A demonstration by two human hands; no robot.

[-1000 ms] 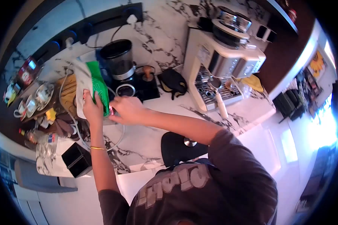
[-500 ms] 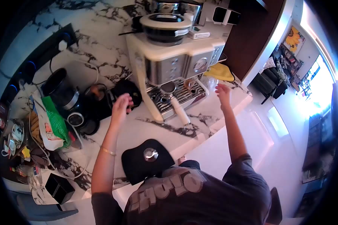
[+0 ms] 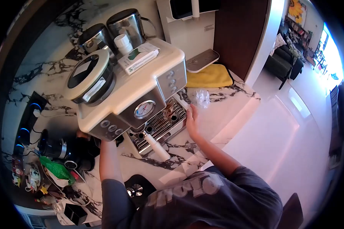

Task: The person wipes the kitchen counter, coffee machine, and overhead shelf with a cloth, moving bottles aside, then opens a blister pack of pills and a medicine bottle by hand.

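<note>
A cream and steel espresso machine (image 3: 139,93) stands between my two hands. My right hand (image 3: 192,119) lies against the right side of its base, beside the drip tray (image 3: 156,131), fingers stretched out. My left hand (image 3: 82,134) is at the machine's left side, low down. Its fingers are mostly hidden, so I cannot tell their pose. A portafilter (image 3: 156,147) with a white handle sits at the front, its handle pointing towards me. On the tray is a small glass (image 3: 168,110). A metal tamper (image 3: 135,190) lies on a black mat (image 3: 145,181).
On top of the machine are a lidded bean hopper (image 3: 90,78), a white box (image 3: 138,58) and a white bottle (image 3: 123,44). A yellow cloth (image 3: 210,76) and crumpled clear plastic (image 3: 201,98) lie to the right. Left stand a black appliance (image 3: 53,145) and a green bag (image 3: 57,170).
My hands have moved from in front of the espresso machine to its two sides. The view has shifted closer over the machine, which now appears turned.
</note>
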